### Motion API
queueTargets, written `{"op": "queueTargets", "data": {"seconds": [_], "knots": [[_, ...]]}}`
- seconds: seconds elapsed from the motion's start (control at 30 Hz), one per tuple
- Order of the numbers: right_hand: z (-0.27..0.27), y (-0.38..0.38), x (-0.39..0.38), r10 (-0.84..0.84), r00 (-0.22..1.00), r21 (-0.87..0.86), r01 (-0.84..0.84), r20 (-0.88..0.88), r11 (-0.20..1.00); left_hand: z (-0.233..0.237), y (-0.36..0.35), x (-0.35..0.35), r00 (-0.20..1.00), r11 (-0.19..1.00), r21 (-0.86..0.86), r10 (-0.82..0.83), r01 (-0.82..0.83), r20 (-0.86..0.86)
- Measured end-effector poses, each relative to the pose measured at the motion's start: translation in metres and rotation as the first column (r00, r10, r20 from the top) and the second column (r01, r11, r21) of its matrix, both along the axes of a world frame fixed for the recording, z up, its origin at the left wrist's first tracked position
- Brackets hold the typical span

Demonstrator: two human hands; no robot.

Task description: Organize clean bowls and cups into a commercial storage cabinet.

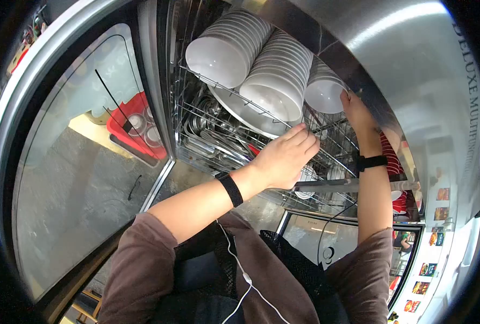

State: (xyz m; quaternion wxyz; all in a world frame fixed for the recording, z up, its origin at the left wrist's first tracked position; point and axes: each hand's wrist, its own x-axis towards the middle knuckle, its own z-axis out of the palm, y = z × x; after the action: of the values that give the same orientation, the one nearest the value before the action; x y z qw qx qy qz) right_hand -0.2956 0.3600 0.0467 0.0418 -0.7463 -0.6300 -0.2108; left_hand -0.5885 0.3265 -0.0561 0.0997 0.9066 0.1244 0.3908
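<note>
My left hand (289, 157) is closed at the front edge of a wire rack (232, 93), its fingers curled over the wire and the fingertips hidden. Higher up on the right, my right hand (354, 110) reaches into the cabinet and grips the rim of a white bowl (324, 96), the front one of a nested stack lying on its side. Two longer stacks of white bowls (218, 56) (272, 89) lie to the left on the same rack. Below them shows a large white dish (240, 114).
Metal utensils (213, 144) fill the lower rack at left. The glass door (83, 162) stands open on the left; a red bin (134, 127) with containers shows through it. A steel panel (407, 43) curves close by on the right. A cable (326, 221) hangs below.
</note>
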Motion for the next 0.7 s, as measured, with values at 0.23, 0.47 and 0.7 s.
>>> {"op": "queueTargets", "data": {"seconds": [0.23,0.47,0.7], "knots": [[-0.017,0.0,0.02,0.208,0.946,0.269,-0.274,0.248,0.923,0.031,0.013,-0.066,0.954,0.985,0.169,-0.009,-0.044,0.301],[0.021,-0.03,-0.051,-0.019,0.999,0.132,0.015,0.027,0.991,0.071,0.083,-0.117,0.742,0.777,-0.109,0.625,-0.62,0.24],[-0.014,-0.04,-0.013,0.111,0.988,0.316,-0.14,0.11,0.938,0.05,0.099,-0.12,0.717,0.751,-0.026,0.639,-0.66,0.279]]}}
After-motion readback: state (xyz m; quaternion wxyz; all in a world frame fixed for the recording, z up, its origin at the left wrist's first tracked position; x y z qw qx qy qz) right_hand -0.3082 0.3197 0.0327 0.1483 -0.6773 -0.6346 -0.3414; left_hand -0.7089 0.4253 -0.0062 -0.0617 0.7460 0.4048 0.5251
